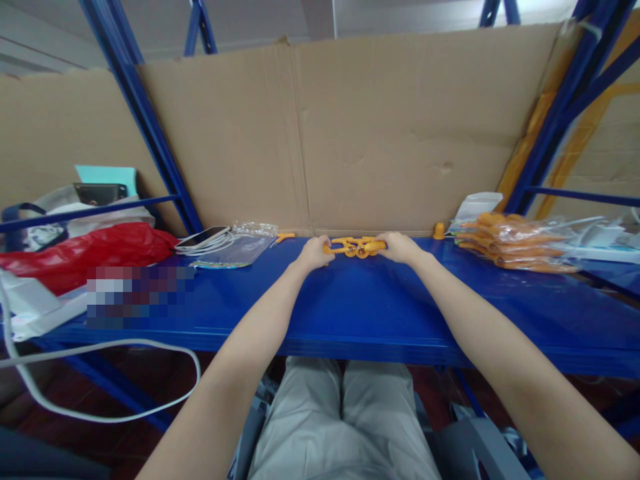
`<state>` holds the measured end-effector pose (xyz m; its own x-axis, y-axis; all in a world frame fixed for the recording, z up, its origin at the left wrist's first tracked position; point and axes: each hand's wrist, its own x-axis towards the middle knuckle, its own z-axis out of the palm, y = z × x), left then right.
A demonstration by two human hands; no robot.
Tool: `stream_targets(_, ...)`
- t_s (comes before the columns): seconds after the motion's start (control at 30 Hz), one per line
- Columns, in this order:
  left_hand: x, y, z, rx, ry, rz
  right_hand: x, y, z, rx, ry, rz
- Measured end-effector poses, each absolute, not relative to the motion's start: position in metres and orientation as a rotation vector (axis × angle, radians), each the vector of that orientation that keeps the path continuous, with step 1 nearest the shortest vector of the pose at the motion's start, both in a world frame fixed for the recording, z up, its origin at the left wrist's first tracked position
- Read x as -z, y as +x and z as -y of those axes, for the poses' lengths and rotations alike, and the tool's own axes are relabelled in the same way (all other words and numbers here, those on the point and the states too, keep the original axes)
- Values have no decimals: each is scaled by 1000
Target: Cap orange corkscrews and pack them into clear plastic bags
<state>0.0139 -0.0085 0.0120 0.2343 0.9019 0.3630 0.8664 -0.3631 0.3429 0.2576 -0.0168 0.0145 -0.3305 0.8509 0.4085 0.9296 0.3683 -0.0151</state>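
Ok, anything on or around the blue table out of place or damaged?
A white cable loops loosely past the front edge of the blue table at left, which looks untidy. The cardboard behind has small dents. No spill shows.

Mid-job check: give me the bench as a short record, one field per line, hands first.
Left hand: grips the left end of the orange plastic openwork item
Right hand: grips its right end
Held item: has rounded openings; one piece or several, too small to tell
Surface: glossy blue tabletop
Behind: brown cardboard panel
Left of hands: small orange forked plastic piece, clear plastic bag, dark-screened phone, shiny red bag
Right of hands: small orange rounded piece, orange parts in clear wrapping
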Motion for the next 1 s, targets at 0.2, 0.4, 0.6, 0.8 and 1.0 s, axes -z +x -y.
stream_targets(0.2,-11,15,7,-844,2471,-1681,-16,247,18,265,-1424,2338)
stream_targets(0.4,-11,14,9,-799,2373,-1620,-16,249,17,199,-1367,2349)
stream_targets(0.6,-9,10,4,-853,2365,-1630,-13,256,12,142,-1361,2282)
stream_targets(0.8,-8,8,2,-810,2315,-1633,-11,258,10,76,-1367,2225)
stream_targets(1.0,-7,8,1,-852,2292,-1588,-11,256,11,28,-1352,2229)
